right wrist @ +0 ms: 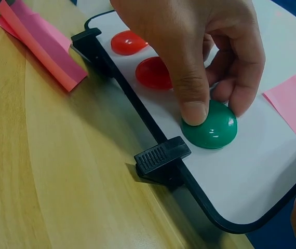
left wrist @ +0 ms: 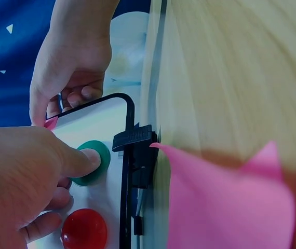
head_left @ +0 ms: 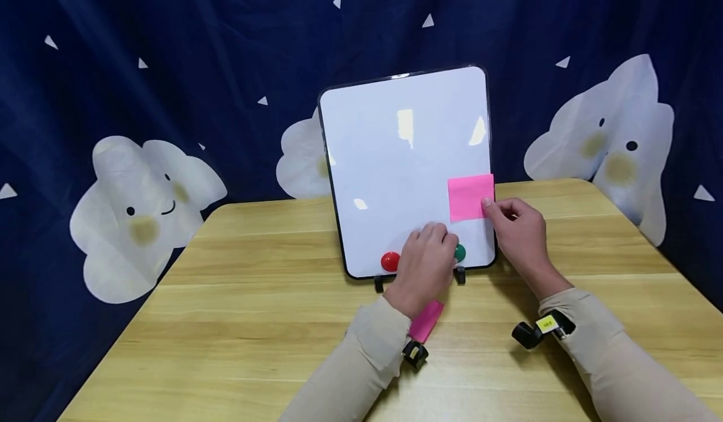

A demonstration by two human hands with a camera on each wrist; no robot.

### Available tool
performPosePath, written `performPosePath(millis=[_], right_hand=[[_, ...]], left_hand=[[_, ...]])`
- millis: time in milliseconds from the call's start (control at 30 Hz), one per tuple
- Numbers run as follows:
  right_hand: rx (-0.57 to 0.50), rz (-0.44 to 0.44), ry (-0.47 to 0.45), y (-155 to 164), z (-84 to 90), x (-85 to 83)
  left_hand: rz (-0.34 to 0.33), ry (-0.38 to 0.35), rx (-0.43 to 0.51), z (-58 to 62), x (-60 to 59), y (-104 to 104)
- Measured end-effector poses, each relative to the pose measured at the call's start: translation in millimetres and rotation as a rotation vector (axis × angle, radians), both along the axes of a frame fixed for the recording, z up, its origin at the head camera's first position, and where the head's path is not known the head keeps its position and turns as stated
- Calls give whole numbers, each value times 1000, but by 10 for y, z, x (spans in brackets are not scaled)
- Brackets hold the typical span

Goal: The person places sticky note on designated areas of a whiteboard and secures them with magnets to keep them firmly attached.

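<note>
A small whiteboard with a black frame stands tilted on the table. My left hand pinches a round green magnet on the lower part of the board, its thumb on the magnet's face. Beside it two red magnets sit along the bottom edge; the left hand partly covers them in the head view. At the board's right edge, my right hand pinches the lower right corner of a pink sticky note, thumb in front. The note lies flat over the board.
A folded pink paper lies on the wooden table under my left wrist. Black clips of the stand hold the board's lower edge. Behind the table hangs a dark blue curtain with white clouds.
</note>
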State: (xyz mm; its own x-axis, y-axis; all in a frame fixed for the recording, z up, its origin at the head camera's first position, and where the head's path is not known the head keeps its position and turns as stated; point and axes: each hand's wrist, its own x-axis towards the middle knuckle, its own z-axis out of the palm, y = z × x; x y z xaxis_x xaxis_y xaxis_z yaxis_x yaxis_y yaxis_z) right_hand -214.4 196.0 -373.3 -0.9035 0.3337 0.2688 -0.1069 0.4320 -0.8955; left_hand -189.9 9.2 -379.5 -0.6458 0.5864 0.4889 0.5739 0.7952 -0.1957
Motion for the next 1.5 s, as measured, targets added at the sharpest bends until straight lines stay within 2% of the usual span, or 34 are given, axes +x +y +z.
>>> performPosePath(millis=[333, 600, 833, 1067, 1267, 1367, 1500], right_hand=[[1, 3, 9, -11, 6, 7], [5, 0, 8, 5, -17, 2], [1, -1, 3, 4, -13, 8], [-5, -1, 1, 0, 20, -4], [-2, 0, 18, 5, 22, -9], [-2, 6, 26, 13, 15, -6], [-1, 5, 28, 13, 7, 4]], left_hand=[[32, 0, -21, 23, 4, -6], [25, -3, 3, 14, 5, -18], [-10, 8, 42, 3, 2, -34], [-65, -52, 110, -2, -8, -35], [-119, -34, 145, -8, -19, -33], [-120, -40, 154, -12, -19, -30], [-97, -106, 197, 1, -17, -10]])
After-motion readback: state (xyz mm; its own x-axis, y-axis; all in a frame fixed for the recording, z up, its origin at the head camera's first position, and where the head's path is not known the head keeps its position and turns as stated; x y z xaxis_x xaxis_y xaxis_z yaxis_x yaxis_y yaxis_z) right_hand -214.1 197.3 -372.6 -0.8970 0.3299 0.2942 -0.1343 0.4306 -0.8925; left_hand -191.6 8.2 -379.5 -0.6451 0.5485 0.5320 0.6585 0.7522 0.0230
